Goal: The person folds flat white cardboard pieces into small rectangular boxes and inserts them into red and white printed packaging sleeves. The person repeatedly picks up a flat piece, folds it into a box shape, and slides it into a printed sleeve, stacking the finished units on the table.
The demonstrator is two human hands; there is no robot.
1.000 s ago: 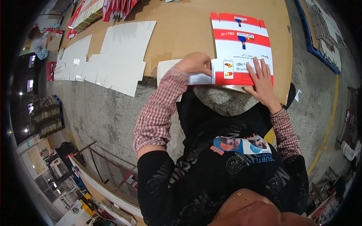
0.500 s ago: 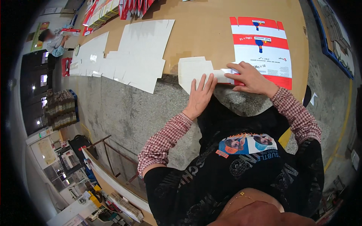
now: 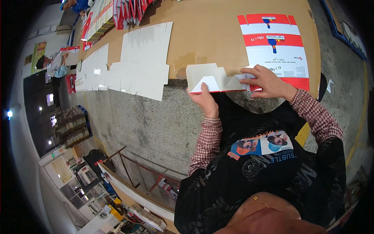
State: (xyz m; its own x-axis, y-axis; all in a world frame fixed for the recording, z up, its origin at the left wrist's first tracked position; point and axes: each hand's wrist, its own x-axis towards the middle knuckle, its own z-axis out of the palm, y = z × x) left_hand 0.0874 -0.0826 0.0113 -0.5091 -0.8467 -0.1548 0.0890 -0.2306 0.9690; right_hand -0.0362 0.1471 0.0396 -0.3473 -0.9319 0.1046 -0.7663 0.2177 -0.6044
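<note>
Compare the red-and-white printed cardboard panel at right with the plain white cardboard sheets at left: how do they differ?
The printed panel shows red and coloured print; the white sheets show blank faces. The panel looks nearly rectangular; the sheets' outline is stepped. The right hand covers part of the panel; no hand touches the sheets. Both rest on the brown tabletop.

The left grip holds a folded white flap while the right grip touches the red-and-white carton.
</note>
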